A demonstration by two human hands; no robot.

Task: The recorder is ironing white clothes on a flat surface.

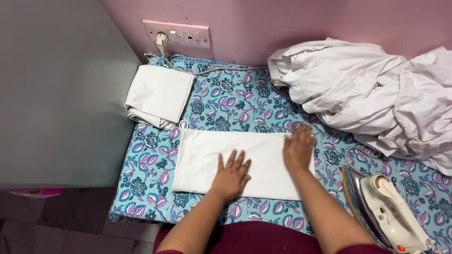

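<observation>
Pink wall is backing a bench draped in blue floral cloth (226,101); both hands are lying flat, fingers spread wide, left hand (231,175) and right hand (298,146) pressing the folded white rectangular cloth (263,155) smooth near the front edge; a white iron (388,209) is resting upright at the front right corner.

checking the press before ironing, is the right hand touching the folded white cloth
Touching. The head view shows the right hand lying flat, palm down, on the right end of the folded white cloth, with no gap visible.
</observation>
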